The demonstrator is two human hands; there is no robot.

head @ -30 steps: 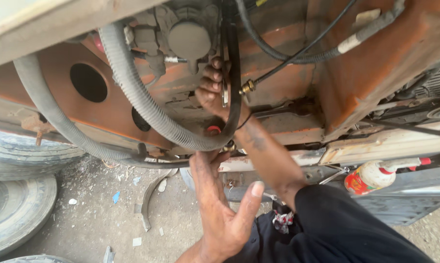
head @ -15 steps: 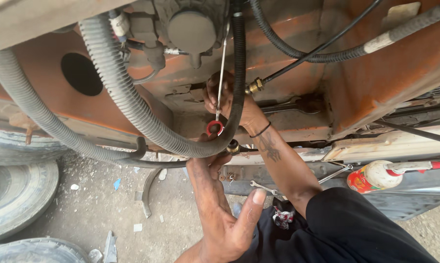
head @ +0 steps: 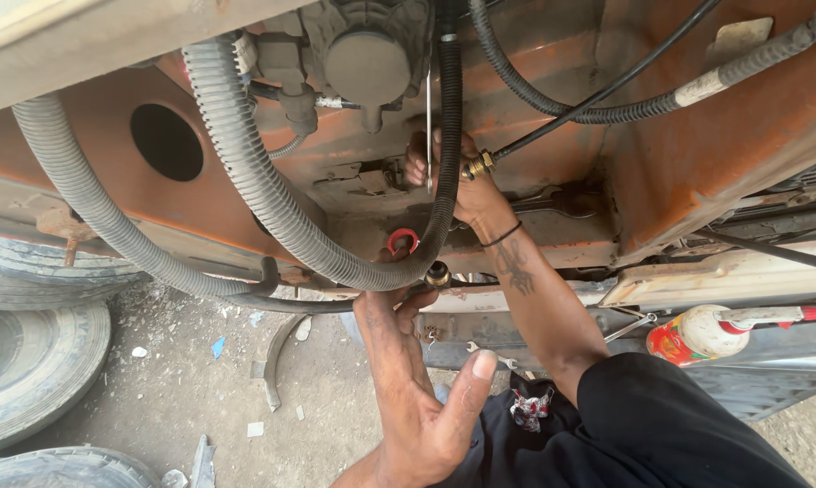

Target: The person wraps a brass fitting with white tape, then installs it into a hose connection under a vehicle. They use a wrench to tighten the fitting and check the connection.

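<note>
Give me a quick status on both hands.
Left hand open, fingertips at red ring. Right hand shut on wrench by brass fitting. Ribbed hose loops across the work.

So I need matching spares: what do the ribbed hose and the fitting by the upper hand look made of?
Ribbed hose: looks like grey flexible plastic or rubber, matte, with close corrugations. Fitting: probably brass, by its yellow metallic shine, on a black line beside the right hand.

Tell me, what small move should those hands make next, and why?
Probably turn the wrench a little further: the right hand grips it upright beside the brass fitting, while the left hand reaches to the red ring, seemingly steadying things below.
</note>
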